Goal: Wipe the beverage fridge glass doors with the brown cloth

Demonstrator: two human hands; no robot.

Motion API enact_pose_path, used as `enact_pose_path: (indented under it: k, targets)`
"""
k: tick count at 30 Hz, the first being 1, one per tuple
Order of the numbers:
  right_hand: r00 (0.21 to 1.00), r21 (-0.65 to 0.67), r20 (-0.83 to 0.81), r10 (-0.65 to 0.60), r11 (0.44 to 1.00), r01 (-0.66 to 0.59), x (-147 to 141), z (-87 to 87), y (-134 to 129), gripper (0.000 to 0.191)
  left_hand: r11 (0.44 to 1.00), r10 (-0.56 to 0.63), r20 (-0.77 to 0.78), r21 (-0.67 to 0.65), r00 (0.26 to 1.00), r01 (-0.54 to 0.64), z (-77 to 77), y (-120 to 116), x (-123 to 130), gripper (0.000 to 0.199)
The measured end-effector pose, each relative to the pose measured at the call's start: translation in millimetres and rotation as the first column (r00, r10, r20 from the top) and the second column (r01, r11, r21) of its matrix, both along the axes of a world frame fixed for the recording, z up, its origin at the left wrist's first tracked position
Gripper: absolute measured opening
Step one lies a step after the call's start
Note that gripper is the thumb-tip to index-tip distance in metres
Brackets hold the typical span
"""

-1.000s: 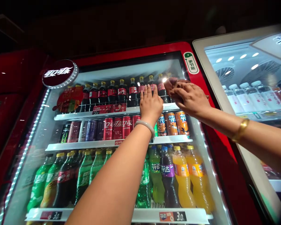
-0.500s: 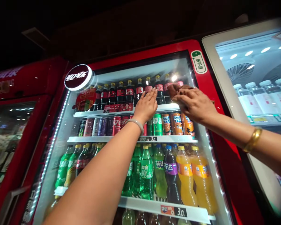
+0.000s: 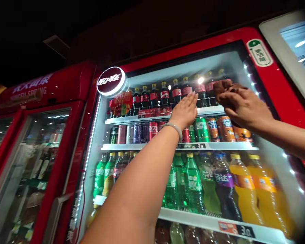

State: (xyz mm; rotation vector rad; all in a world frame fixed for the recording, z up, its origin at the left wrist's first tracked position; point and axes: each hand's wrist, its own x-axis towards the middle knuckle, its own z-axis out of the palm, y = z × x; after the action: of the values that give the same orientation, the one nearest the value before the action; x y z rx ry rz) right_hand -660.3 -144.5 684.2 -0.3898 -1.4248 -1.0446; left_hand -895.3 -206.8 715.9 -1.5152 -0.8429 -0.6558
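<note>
My left hand [image 3: 184, 110], with a pale bangle at the wrist, lies flat on the glass door [image 3: 216, 59] of a red drinks fridge. Its fingers are stretched out and hold nothing. Behind it, through the glass, stand dark cola bottles [image 3: 164, 95] with red labels. Up and to the right, my right hand [image 3: 246, 105] has its fingers bent around a bunched brown cloth [image 3: 222, 88] at the upper right of the glass. The palm side is hidden, and the hand is slightly blurred.
A lit round sign [image 3: 111, 81] juts from the door's upper left. Inside are cans [image 3: 202, 130], green bottles [image 3: 193, 176] and orange bottles [image 3: 244, 189] on white shelves. Another red fridge [image 3: 48, 91] with a door handle [image 3: 52, 217] stands left, and a pale-framed fridge [image 3: 271, 28] right.
The view has swung left, so fridge and hands sit further right in the picture. Both hands stay at about the same places along the glass. My right wrist's gold bangle has left the view.
</note>
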Motion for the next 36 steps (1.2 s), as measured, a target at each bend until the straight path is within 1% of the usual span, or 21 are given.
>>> enact_pose_path:
  k: [2, 4, 6, 8, 9, 11, 13, 15, 16, 18, 20, 22, 24, 26, 27, 29, 30, 32, 33, 34, 36]
  targets:
    - [0.984, -0.059, -0.179, 0.012, 0.998, -0.023, -38, 19.1, -9, 0.046, 1.0, 0.018, -0.036, -0.002, 0.999, -0.018, 8.3, -6, -21, 0.06]
    - [0.981, -0.055, -0.193, 0.037, 0.997, -0.049, -96, 30.4, -24, 0.042, 1.0, 0.015, 0.04, 0.026, 0.999, -0.016, 15.7, -13, -49, 0.06]
    - [0.997, 0.008, -0.06, 0.048, 0.999, -0.048, -150, 26.1, -39, 0.038, 0.999, -0.002, 0.127, 0.043, 0.992, -0.003, 18.9, -21, -80, 0.06]
    - [0.996, 0.073, 0.079, 0.043, 0.996, -0.049, -179, 8.7, -46, 0.037, 0.999, -0.021, 0.131, 0.031, 0.991, 0.017, 17.2, -27, -105, 0.061]
    - [0.99, 0.093, 0.135, 0.039, 0.994, -0.052, -182, -1.8, -46, 0.037, 0.999, -0.029, 0.115, 0.023, 0.993, 0.026, 15.2, -29, -113, 0.061]
    - [0.982, 0.09, 0.186, 0.025, 0.995, -0.042, -168, -19.0, -41, 0.036, 0.999, -0.041, 0.095, 0.018, 0.995, 0.039, 10.8, -32, -122, 0.061]
    - [0.994, 0.029, 0.108, -0.003, 1.0, 0.0, -145, -23.6, -36, 0.035, 0.999, -0.049, 0.101, 0.014, 0.994, 0.048, 7.7, -32, -122, 0.06]
    - [0.991, -0.07, -0.129, -0.046, 0.997, 0.037, -136, -12.4, -36, 0.038, 0.998, -0.069, 0.104, 0.014, 0.992, 0.068, 7.1, -31, -119, 0.059]
    - [0.964, -0.114, -0.259, -0.065, 0.993, 0.036, -142, -2.5, -38, 0.04, 0.996, -0.085, 0.117, 0.024, 0.99, 0.082, 7.7, -31, -118, 0.06]
    - [0.902, -0.156, -0.425, -0.078, 0.988, 0.012, -172, 18.9, -45, 0.043, 0.993, -0.114, 0.173, 0.053, 0.978, 0.106, 9.6, -30, -119, 0.06]
    - [0.931, -0.14, -0.36, -0.056, 0.99, 0.005, -213, 31.6, -53, 0.041, 0.991, -0.128, 0.227, 0.066, 0.965, 0.116, 11.3, -31, -124, 0.059]
    - [0.967, -0.094, -0.252, -0.042, 0.995, 0.019, -240, 29.3, -58, 0.037, 0.992, -0.124, 0.231, 0.052, 0.965, 0.115, 11.4, -33, -132, 0.056]
    - [0.993, -0.031, -0.111, -0.045, 0.999, 0.042, -237, 16.5, -58, 0.036, 0.993, -0.115, 0.199, 0.034, 0.973, 0.111, 9.6, -35, -140, 0.055]
    - [0.998, 0.012, 0.006, -0.056, 0.998, 0.056, -211, 4.7, -54, 0.034, 0.995, -0.1, 0.178, 0.015, 0.979, 0.099, 6.8, -37, -146, 0.058]
    - [0.998, 0.012, 0.015, -0.057, 0.998, 0.057, -195, 2.7, -50, 0.033, 0.996, -0.093, 0.174, 0.008, 0.98, 0.093, 5.2, -38, -147, 0.06]
    - [0.987, -0.035, -0.153, -0.045, 0.999, 0.04, -175, 8.9, -45, 0.034, 0.996, -0.084, 0.178, 0.0, 0.98, 0.085, 1.9, -38, -147, 0.06]
    - [0.965, -0.064, -0.261, -0.038, 0.998, 0.022, -173, 15.8, -43, 0.036, 0.996, -0.084, 0.189, 0.006, 0.978, 0.084, 0.4, -38, -147, 0.06]
    - [0.926, -0.092, -0.376, -0.021, 0.996, -0.014, -190, 29.6, -46, 0.039, 0.996, -0.088, 0.243, 0.046, 0.966, 0.079, -2.5, -37, -146, 0.06]
    - [0.937, -0.083, -0.348, -0.006, 0.996, -0.024, -204, 33.5, -49, 0.038, 0.995, -0.088, 0.287, 0.07, 0.954, 0.071, -3.9, -37, -146, 0.061]
    - [0.964, -0.06, -0.265, 0.011, 0.998, -0.028, -218, 34.3, -53, 0.036, 0.994, -0.085, 0.334, 0.088, 0.939, 0.059, -5.1, -37, -146, 0.062]
    - [0.999, 0.014, -0.006, 0.032, 0.999, -0.032, -233, 27.5, -59, 0.034, 0.995, -0.067, 0.407, 0.1, 0.911, 0.028, -7.2, -38, -147, 0.062]
